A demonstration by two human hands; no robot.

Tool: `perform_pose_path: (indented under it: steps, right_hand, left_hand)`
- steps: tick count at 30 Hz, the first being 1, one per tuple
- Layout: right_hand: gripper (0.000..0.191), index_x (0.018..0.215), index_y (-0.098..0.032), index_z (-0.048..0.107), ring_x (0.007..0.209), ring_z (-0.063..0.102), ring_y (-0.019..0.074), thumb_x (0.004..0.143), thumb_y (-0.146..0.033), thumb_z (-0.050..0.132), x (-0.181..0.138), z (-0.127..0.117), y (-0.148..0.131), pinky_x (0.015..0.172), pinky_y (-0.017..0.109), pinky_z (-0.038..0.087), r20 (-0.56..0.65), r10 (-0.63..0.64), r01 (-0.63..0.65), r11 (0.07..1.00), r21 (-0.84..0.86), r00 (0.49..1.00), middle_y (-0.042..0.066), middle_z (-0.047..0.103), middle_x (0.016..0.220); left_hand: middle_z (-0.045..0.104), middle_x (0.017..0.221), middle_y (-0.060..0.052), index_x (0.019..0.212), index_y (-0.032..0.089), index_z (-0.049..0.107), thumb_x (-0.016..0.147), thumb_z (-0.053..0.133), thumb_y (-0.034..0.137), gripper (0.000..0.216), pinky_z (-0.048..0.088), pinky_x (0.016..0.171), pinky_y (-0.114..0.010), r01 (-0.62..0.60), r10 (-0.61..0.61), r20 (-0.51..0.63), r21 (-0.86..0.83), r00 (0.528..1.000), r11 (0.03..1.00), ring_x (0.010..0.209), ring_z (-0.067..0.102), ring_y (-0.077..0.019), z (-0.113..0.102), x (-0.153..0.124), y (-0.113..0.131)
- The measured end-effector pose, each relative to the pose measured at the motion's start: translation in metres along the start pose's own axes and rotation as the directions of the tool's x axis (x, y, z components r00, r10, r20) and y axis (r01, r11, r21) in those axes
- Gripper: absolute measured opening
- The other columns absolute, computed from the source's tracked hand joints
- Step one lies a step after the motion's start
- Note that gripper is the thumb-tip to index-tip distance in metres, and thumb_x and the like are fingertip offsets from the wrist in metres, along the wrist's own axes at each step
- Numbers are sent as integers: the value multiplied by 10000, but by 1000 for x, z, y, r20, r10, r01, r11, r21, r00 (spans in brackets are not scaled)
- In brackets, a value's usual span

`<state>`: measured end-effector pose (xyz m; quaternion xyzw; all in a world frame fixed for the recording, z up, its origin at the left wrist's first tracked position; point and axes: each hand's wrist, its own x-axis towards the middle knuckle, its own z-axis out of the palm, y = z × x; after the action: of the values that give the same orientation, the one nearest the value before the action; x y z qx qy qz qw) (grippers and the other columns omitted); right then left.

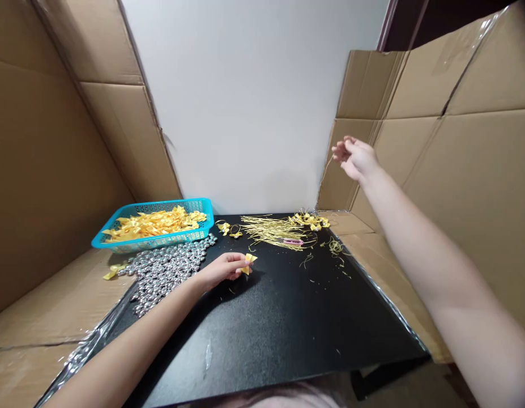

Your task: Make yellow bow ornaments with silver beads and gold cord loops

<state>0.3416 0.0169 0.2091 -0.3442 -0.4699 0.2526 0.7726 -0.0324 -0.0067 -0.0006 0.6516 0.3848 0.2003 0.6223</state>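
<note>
My left hand (222,270) rests on the black table (287,317) and pinches a small yellow ribbon bow (247,262). My right hand (355,157) is raised high at the right, fingers pinched on a thin gold string (327,167) that hangs down from them. A pile of gold strings (274,229) lies at the back of the table, with a small pink object (293,242) on it. A heap of shiny silver beads (169,269) lies left of my left hand.
A turquoise basket (160,241) full of yellow bows stands at the back left. Finished yellow bows (311,220) lie at the back right. Cardboard sheets (436,170) wall in both sides; a white wall is behind.
</note>
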Motion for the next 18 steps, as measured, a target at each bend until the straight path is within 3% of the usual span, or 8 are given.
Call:
perform_pose_path:
  steps: [4, 7, 9, 10, 13, 16, 18]
  right_hand:
    - [201, 817, -152, 612, 887, 600, 75, 922, -20, 503, -37, 24, -21, 828, 239, 434, 130, -56, 70, 992, -105, 990, -20, 649, 878]
    - [169, 754, -172, 603, 966, 598, 96, 887, -68, 590, -92, 39, -9, 884, 229, 425, 259, -60, 97, 987, -132, 964, -18, 661, 895]
    - [101, 830, -205, 572, 813, 616, 99, 929, -225, 566, -129, 44, 5, 779, 233, 465, 464, 125, -70, 988, -135, 877, -26, 652, 800]
    - [132, 831, -213, 539, 659, 599, 104, 925, -301, 568, -147, 46, 13, 674, 242, 475, 511, 181, -122, 981, -147, 840, -42, 620, 679]
    - [247, 842, -218, 488, 472, 485, 102, 881, -440, 588, -192, 50, 36, 469, 222, 406, 576, 287, -221, 958, -185, 765, -78, 518, 543]
    - [306, 884, -220, 462, 478, 468, 102, 869, -511, 555, -227, 57, 53, 444, 208, 387, 596, 355, -295, 934, -201, 720, -78, 506, 557]
    - [321, 860, -218, 457, 454, 439, 94, 879, -532, 517, -245, 63, 58, 429, 204, 366, 601, 388, -333, 920, -207, 699, -73, 503, 555]
  left_hand:
    - [653, 880, -21, 961, 128, 624, 919, 587, 285, 167, 534, 595, -275, -3, 2, -32, -43, 999, 999, 669, 618, -123, 1, 0, 1]
    - [641, 834, -6, 932, 127, 625, 915, 592, 273, 150, 518, 575, -262, -29, 24, -61, -76, 998, 997, 631, 598, -112, 4, -2, 6]
    - [614, 756, 16, 907, 129, 627, 910, 597, 275, 149, 484, 538, -245, -58, 50, -78, -99, 996, 993, 569, 556, -98, 5, -5, 11]
    - [599, 721, 25, 887, 128, 631, 895, 614, 280, 153, 460, 522, -235, -77, 67, -86, -112, 994, 991, 542, 530, -91, 7, -7, 14]
    - [593, 684, 23, 799, 125, 654, 783, 724, 324, 211, 380, 503, -219, -139, 123, -113, -152, 986, 978, 520, 474, -77, 12, -15, 23]
    - [591, 671, 12, 778, 134, 670, 685, 788, 374, 283, 332, 500, -218, -194, 168, -145, -183, 975, 964, 537, 458, -81, 22, -27, 29]
    - [573, 652, 22, 881, 153, 672, 684, 783, 400, 335, 321, 497, -213, -233, 199, -173, -203, 965, 951, 544, 451, -86, 31, -37, 31]
